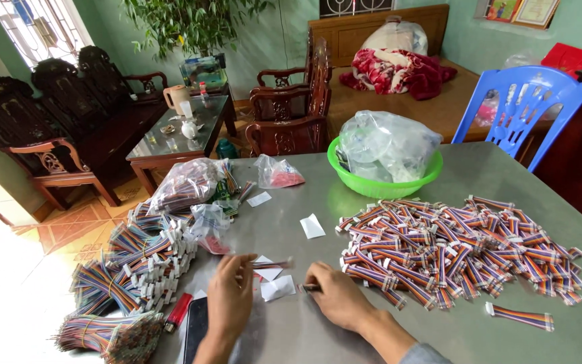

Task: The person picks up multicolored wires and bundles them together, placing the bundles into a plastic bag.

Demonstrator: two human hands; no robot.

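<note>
Head view, low centre of the frame: my left hand (229,296) pinches one end of a short rainbow-striped ribbon cable (271,264), which lies flat on the grey table (318,330) and points right. My right hand (337,295) is curled around a small dark piece (309,288); I cannot tell what it is. White paper slips (277,288) sit between my hands. At right spreads a pile of cables (459,249); bundles with white plugs (143,259) lie left, and a green bowl (382,185) stands behind.
</note>
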